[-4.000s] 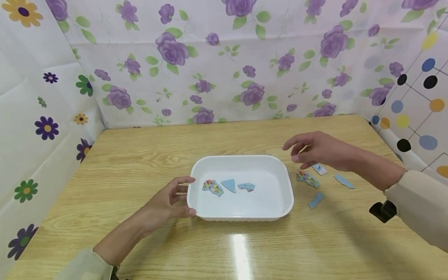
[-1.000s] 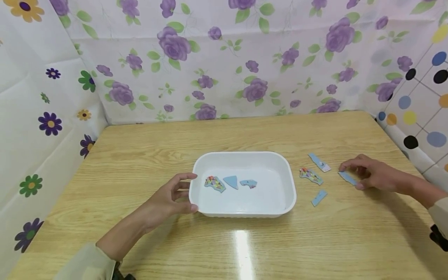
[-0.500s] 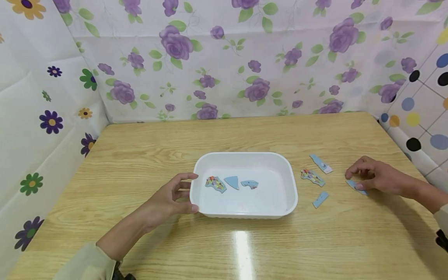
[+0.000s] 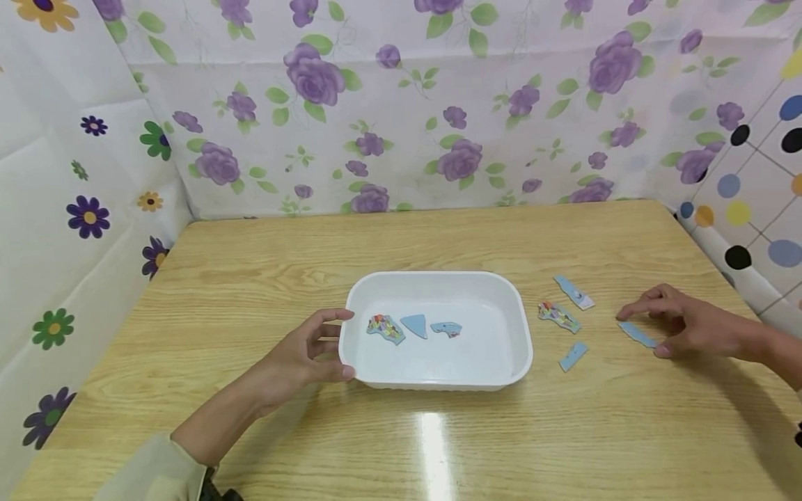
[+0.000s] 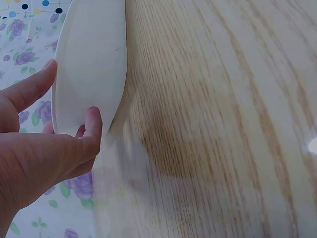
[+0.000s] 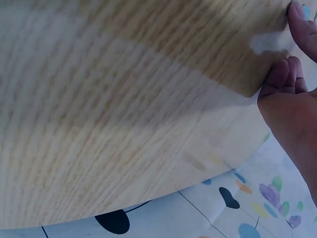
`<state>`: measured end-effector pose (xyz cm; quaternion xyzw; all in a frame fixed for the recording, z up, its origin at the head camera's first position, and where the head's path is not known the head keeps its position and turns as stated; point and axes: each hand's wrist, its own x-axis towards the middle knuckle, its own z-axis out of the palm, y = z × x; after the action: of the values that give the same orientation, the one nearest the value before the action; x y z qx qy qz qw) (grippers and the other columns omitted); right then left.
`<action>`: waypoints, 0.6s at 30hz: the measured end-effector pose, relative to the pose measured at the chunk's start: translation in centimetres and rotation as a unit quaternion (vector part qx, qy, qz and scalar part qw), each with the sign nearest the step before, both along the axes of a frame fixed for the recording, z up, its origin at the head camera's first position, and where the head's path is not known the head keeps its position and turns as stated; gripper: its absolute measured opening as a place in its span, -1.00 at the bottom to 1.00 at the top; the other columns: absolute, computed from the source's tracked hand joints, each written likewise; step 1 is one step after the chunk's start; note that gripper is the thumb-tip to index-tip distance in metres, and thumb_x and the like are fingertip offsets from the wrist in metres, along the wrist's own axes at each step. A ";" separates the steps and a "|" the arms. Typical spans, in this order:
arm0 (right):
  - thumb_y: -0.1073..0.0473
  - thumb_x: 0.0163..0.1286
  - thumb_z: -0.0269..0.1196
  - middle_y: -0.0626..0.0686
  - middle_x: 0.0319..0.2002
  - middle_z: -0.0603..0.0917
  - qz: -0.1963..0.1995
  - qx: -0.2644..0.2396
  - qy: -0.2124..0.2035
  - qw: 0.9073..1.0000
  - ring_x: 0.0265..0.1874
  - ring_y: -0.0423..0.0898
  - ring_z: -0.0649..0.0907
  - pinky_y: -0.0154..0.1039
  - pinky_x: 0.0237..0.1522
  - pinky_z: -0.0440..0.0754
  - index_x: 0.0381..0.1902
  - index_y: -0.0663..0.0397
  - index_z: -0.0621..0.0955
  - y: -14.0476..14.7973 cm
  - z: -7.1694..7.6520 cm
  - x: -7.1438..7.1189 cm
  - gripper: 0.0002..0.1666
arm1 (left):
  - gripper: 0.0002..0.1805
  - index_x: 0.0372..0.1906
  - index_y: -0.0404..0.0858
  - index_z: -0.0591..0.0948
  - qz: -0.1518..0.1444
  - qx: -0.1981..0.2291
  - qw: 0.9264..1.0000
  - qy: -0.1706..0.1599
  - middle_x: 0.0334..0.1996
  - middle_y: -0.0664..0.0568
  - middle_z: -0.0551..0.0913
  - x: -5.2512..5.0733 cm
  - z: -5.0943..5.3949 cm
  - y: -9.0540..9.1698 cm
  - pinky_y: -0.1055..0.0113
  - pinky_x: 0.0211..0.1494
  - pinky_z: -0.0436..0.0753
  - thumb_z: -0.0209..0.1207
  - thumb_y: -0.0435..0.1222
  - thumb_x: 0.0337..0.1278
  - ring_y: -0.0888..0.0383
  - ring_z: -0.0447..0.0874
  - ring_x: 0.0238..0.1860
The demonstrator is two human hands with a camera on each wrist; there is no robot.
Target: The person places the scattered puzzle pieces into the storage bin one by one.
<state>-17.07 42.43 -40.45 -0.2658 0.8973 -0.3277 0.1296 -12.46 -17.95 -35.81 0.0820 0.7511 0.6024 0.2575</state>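
Note:
My left hand (image 4: 297,358) holds the left end of a white plastic tray (image 4: 435,379), thumb at the near corner and fingers along the far side. In the left wrist view, its fingertips press the tray wall (image 5: 91,59). Three picture puzzle pieces lie in the tray: a colourful one (image 4: 386,329), a plain blue triangle (image 4: 415,325) and a small blue one (image 4: 446,329). At right, my right hand (image 4: 695,323) pinches a narrow blue puzzle piece (image 4: 637,335) by its ends, flat at the tabletop. The right wrist view barely shows that piece.
Between tray and right hand lie a blue-and-white puzzle piece (image 4: 574,292), a colourful puzzle piece (image 4: 559,316) and a short blue puzzle piece (image 4: 573,356). The wooden table (image 4: 263,264) ends at flowered sheeting (image 4: 401,160) behind and dotted sheeting (image 4: 767,209) at right.
My right hand has gone from above the loose pieces to the narrow blue piece, which has shifted slightly right and nearer. Its fingers have spread to the piece's ends. The left hand stays on the tray.

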 end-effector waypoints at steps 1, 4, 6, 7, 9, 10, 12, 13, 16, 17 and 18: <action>0.28 0.08 0.44 0.01 -0.01 0.23 0.001 -0.004 0.000 1.000 -0.28 -0.23 0.20 -0.23 -0.47 0.18 0.20 0.02 0.53 0.0 0.0 0.0 -0.32 | -0.09 0.41 -0.05 0.17 0.000 0.000 1.000 0.001 0.28 -0.21 0.28 0.0 0.0 0.0 0.05 0.20 0.50 0.42 -0.30 -0.03 -0.14 0.32 0.29; 0.31 0.02 0.46 0.00 -0.04 0.27 0.007 -0.011 0.022 1.000 -0.31 -0.21 0.22 -0.25 -0.48 0.18 0.16 0.04 0.56 0.0 -0.1 -0.1 -0.33 | -0.09 0.41 -0.05 0.17 0.000 0.000 1.000 0.001 0.28 -0.21 0.28 0.0 0.1 0.0 0.04 0.20 0.49 0.41 -0.30 -0.02 -0.14 0.32 0.29; 0.33 -0.01 0.46 -0.01 -0.05 0.29 0.010 -0.020 0.029 0.999 -0.33 -0.20 0.23 -0.25 -0.48 0.19 0.14 0.06 0.57 -0.1 -0.2 -0.1 -0.33 | -0.09 0.41 -0.05 0.17 0.001 -0.001 1.000 0.000 0.28 -0.21 0.28 0.1 0.1 0.0 0.04 0.21 0.49 0.42 -0.30 -0.03 -0.14 0.32 0.29; 0.34 -0.02 0.46 -0.02 -0.06 0.31 0.009 -0.025 0.030 0.999 -0.33 -0.20 0.24 -0.25 -0.48 0.19 0.13 0.07 0.58 -0.1 -0.2 -0.1 -0.34 | -0.09 0.41 -0.05 0.17 0.001 -0.001 1.000 0.000 0.27 -0.21 0.28 0.1 0.1 0.0 0.04 0.21 0.49 0.42 -0.30 -0.03 -0.14 0.32 0.29; 0.36 -0.03 0.46 -0.02 -0.07 0.32 0.007 -0.035 0.026 0.999 -0.35 -0.19 0.25 -0.25 -0.49 0.20 0.11 0.09 0.59 -0.2 -0.2 -0.2 -0.35 | -0.09 0.41 -0.05 0.17 0.003 -0.003 1.000 0.000 0.27 -0.21 0.29 0.1 0.1 0.0 0.05 0.20 0.49 0.42 -0.30 -0.04 -0.13 0.32 0.29; 0.37 -0.03 0.46 -0.01 -0.08 0.33 0.007 -0.037 0.027 0.999 -0.35 -0.18 0.25 -0.25 -0.49 0.21 0.11 0.10 0.59 -0.2 -0.3 -0.2 -0.35 | -0.09 0.41 -0.05 0.17 0.004 -0.003 1.000 0.000 0.27 -0.21 0.29 0.1 0.1 0.0 0.05 0.20 0.49 0.42 -0.30 -0.04 -0.13 0.32 0.29; 0.37 -0.03 0.46 -0.01 -0.09 0.34 -0.004 -0.037 0.027 0.999 -0.35 -0.19 0.25 -0.25 -0.48 0.19 0.10 0.09 0.60 -0.3 -0.4 -0.1 -0.35 | -0.08 0.41 -0.05 0.17 0.004 -0.003 1.000 0.001 0.27 -0.20 0.29 0.1 0.1 0.0 0.05 0.20 0.49 0.42 -0.30 -0.04 -0.13 0.32 0.29; 0.36 -0.03 0.46 -0.01 -0.11 0.34 -0.010 -0.036 0.027 0.999 -0.34 -0.19 0.25 -0.25 -0.47 0.19 0.10 0.08 0.60 -0.3 -0.4 -0.1 -0.36 | -0.08 0.42 -0.06 0.17 0.004 -0.003 1.000 0.001 0.27 -0.20 0.29 0.1 0.1 0.0 0.05 0.20 0.49 0.42 -0.30 -0.04 -0.13 0.32 0.29; 0.35 -0.01 0.46 0.00 -0.18 0.35 -0.028 -0.029 0.038 0.998 -0.36 -0.19 0.25 -0.26 -0.46 0.19 0.09 0.07 0.62 -0.3 -0.5 0.1 -0.38 | -0.08 0.42 -0.06 0.17 0.003 -0.004 1.000 0.003 0.27 -0.20 0.29 0.1 0.1 0.0 0.04 0.20 0.49 0.42 -0.29 -0.04 -0.13 0.32 0.29; 0.34 -0.01 0.46 -0.01 -0.20 0.35 -0.034 -0.027 0.041 0.998 -0.36 -0.19 0.25 -0.27 -0.45 0.19 0.09 0.06 0.62 -0.3 -0.5 0.1 -0.38 | -0.09 0.42 -0.05 0.18 0.003 -0.004 1.000 0.003 0.27 -0.19 0.29 0.0 0.1 0.0 0.04 0.21 0.49 0.42 -0.29 -0.03 -0.13 0.32 0.29; 0.34 -0.01 0.46 -0.01 -0.23 0.35 -0.039 -0.028 0.044 0.998 -0.37 -0.18 0.24 -0.27 -0.45 0.20 0.08 0.07 0.62 -0.3 -0.5 0.2 -0.39 | -0.09 0.41 -0.05 0.18 0.003 -0.005 1.000 0.003 0.28 -0.19 0.29 0.0 0.1 0.0 0.04 0.21 0.49 0.42 -0.29 -0.03 -0.13 0.32 0.29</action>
<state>-16.91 42.13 -40.97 -0.2482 0.9022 -0.3456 0.0699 -12.41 -17.91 -35.75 0.0807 0.7550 0.5992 0.2537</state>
